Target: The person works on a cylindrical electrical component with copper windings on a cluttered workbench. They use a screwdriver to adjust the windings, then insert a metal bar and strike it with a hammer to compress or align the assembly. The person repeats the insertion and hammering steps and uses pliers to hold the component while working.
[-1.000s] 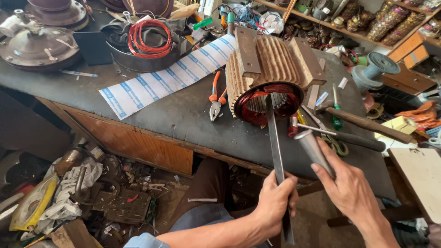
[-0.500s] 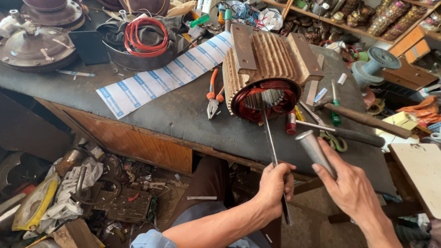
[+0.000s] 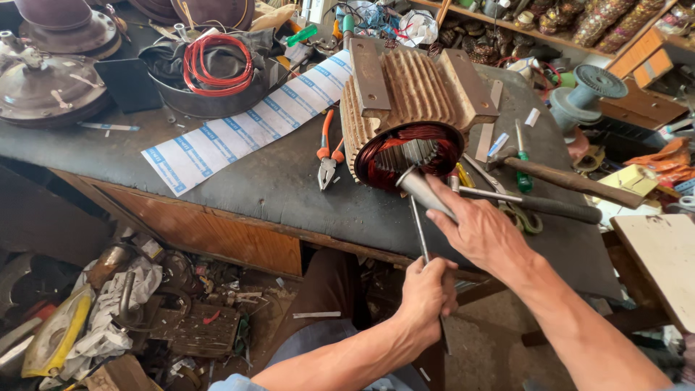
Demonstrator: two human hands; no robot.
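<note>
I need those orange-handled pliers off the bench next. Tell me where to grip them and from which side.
Grip the pliers by the two orange handles, coming from above on the far side. They lie flat on the dark bench top, jaws pointing toward the near edge and handles spread toward the back. The motor stator crowds their right, so the left is probably freer.

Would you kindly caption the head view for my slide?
Left hand grips a thin rod; right hand holds a metal tool at the motor stator.
</note>
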